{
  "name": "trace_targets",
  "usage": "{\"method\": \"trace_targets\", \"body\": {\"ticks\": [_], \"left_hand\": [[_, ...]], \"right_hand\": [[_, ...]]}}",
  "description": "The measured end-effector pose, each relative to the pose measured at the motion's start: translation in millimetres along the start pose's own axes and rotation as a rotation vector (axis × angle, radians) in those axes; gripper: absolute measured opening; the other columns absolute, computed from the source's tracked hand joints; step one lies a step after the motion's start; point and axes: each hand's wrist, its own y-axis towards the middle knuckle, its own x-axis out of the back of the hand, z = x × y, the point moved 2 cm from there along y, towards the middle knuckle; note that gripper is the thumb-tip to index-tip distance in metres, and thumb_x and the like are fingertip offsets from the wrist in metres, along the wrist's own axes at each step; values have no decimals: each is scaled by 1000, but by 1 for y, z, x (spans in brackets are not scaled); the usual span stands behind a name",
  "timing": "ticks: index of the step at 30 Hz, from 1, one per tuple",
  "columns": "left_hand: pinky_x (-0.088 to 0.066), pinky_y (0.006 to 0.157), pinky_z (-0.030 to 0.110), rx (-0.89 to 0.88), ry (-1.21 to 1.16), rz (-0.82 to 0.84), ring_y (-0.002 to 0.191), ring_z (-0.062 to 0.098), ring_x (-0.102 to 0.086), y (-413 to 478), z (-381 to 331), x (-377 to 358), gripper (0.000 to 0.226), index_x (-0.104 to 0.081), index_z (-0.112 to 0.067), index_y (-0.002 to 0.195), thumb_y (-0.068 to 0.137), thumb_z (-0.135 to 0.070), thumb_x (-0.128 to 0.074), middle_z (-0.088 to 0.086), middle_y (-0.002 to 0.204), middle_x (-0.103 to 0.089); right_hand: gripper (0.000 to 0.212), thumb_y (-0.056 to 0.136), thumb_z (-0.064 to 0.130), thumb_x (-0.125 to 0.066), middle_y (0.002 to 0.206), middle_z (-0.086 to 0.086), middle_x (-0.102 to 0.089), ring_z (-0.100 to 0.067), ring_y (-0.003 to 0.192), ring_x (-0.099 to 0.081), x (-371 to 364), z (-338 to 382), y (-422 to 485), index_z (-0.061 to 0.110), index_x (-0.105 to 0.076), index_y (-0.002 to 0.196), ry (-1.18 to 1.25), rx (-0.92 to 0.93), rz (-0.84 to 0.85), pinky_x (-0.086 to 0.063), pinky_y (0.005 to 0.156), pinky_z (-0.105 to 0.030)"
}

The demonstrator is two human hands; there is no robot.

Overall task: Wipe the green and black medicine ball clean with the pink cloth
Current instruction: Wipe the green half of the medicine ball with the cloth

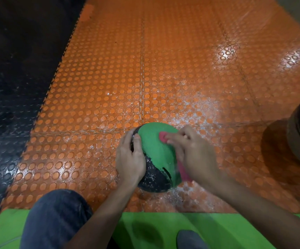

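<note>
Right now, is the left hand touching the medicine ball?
Touching. Head view: the left hand cups the medicine ball on its black side, thumb at the green panel's edge, no gap. The right hand holds the pink cloth on it.

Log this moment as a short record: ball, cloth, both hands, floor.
ball: medicine ball, green and black, on the orange tiles; white specks on its black part
cloth: pink cloth, pressed against the ball's green panel
left hand: holds the ball's left side
right hand: grips the cloth on the ball
floor: orange tiles studded, dusted white near the ball; black tiles to the left; green mat nearest the person
</note>
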Motion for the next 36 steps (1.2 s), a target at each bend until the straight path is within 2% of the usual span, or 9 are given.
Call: {"method": "trace_targets", "body": {"ticks": [4, 8, 11, 15, 18, 23, 26, 32, 36], "left_hand": [[-35, 105, 50, -50, 7, 22, 126, 20, -44, -3, -4, 0, 56, -50, -23, 132, 85, -48, -30, 1, 138, -49], [-36, 104, 50, -78, -41, 58, 125, 19, -46, 2, 1, 3, 52, -54, -23, 129, 87, -46, -33, 1, 135, -52], [-37, 102, 50, -145, -73, 80, 124, 18, -47, -1, 6, 4, 59, -54, -21, 129, 87, -54, -30, 0, 133, -54], [-36, 104, 51, -143, -41, 76, 126, 19, -45, -9, 11, 3, 61, -51, -23, 130, 85, -56, -27, 0, 135, -52], [-34, 105, 51, -176, 18, 105, 126, 18, -44, -11, -1, -2, 54, -51, -26, 129, 87, -52, -30, -1, 136, -51], [-32, 107, 49, -190, 45, 140, 127, 14, -42, -6, -6, -4, 51, -50, -28, 129, 87, -50, -32, -6, 137, -49], [-31, 108, 48, -228, 20, 141, 128, 13, -41, -9, -2, 1, 57, -51, -29, 128, 84, -55, -26, -9, 135, -47], [-27, 108, 38, -274, 62, 170, 125, 6, -38, -11, -6, 0, 51, -52, -27, 129, 88, -50, -32, -14, 131, -46], [-26, 108, 38, -285, 71, 194, 124, 5, -37, -9, -10, -1, 45, -50, -29, 128, 89, -44, -33, -16, 130, -44]], "right_hand": [[29, 90, 31, -47, 81, 7, -48, -10, 63, -48, 10, -13, 16, 21, -64, 110, -50, -79, -48, -44, 55, -19], [19, 85, 26, -50, 80, -2, -60, -20, 59, -58, 4, 17, -25, 21, -62, 99, -50, 120, 55, -50, 42, -32], [20, 76, 24, -61, 78, -1, -61, -15, 55, -56, -1, 28, -38, 21, -66, 96, -120, 338, 133, -45, 32, -27], [35, 86, 43, -39, 83, 7, -56, -9, 54, -49, 10, 5, 3, 31, -66, 105, -43, -22, 18, -38, 41, -17], [23, 91, 31, -49, 90, 2, -68, -8, 63, -53, 12, -29, 27, 29, -65, 108, -54, -171, 48, -33, 50, -8], [30, 88, 35, -43, 93, 5, -58, -9, 63, -52, 14, 5, 1, 28, -65, 107, -62, -17, 49, -41, 52, -15], [32, 85, 36, -41, 77, 6, -58, -6, 46, -44, 10, 26, -14, 26, -71, 92, -67, 155, 46, -42, 35, -20], [23, 92, 30, -48, 91, 5, -68, -8, 61, -54, 6, -40, 32, 29, -65, 107, -61, -264, 132, -40, 52, -15], [27, 94, 32, -41, 89, 4, -57, -12, 59, -52, 13, -10, 16, 30, -63, 110, -150, -122, 140, -45, 53, -20]]}}
